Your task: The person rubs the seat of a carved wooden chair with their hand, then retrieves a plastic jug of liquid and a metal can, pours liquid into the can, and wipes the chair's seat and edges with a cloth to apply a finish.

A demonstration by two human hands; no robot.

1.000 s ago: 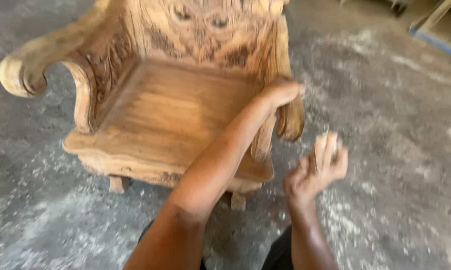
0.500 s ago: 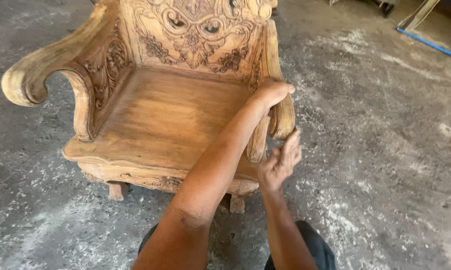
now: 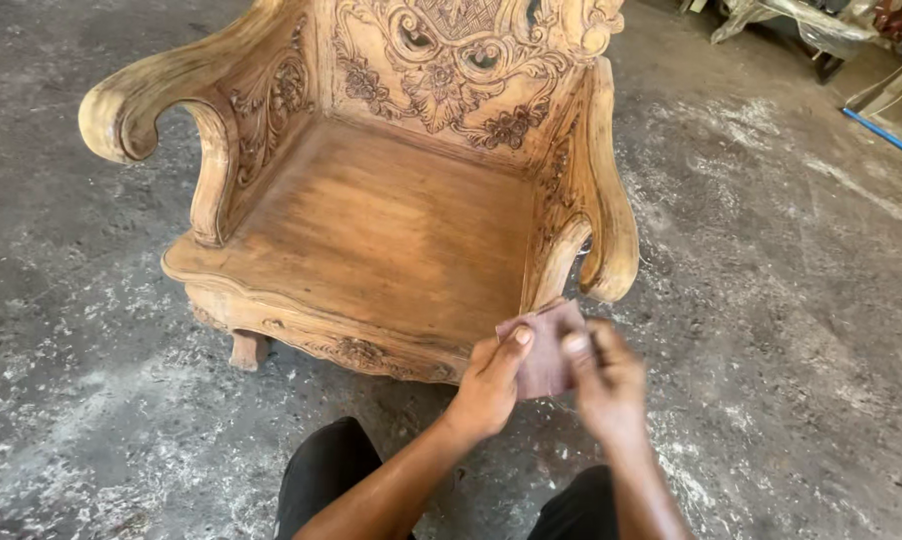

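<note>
At the bottom edge, two knees in dark trousers (image 3: 331,470) frame the forearms, which rise toward the middle of the view; both arms are cut off by the frame below the elbow. Between the hands sits a small piece of sandpaper (image 3: 543,350), brownish-pink and roughly rectangular, held in the air just in front of the chair's front right corner. Its long axis runs from lower right up toward the upper left, and its broad face is turned up toward the camera; the lower part is covered by the fingers, so its full outline cannot be made out. The left hand (image 3: 491,385) pinches the sheet's left edge, thumb on top and the other fingers curled underneath, mostly out of sight. The right hand (image 3: 606,385) is blurred; its fingers are bent close together and the thumb presses on the sheet's right edge, so it also grips the paper. Just beyond the hands stands a carved wooden armchair (image 3: 371,230), bare and unvarnished, with a flat plank seat, scrolled armrests and a floral back panel whose top is cut off by the upper edge. It rests on a grey concrete floor (image 3: 791,260) streaked with pale dust. Far off at the upper right lie a blue strip and some indistinct clutter.
</note>
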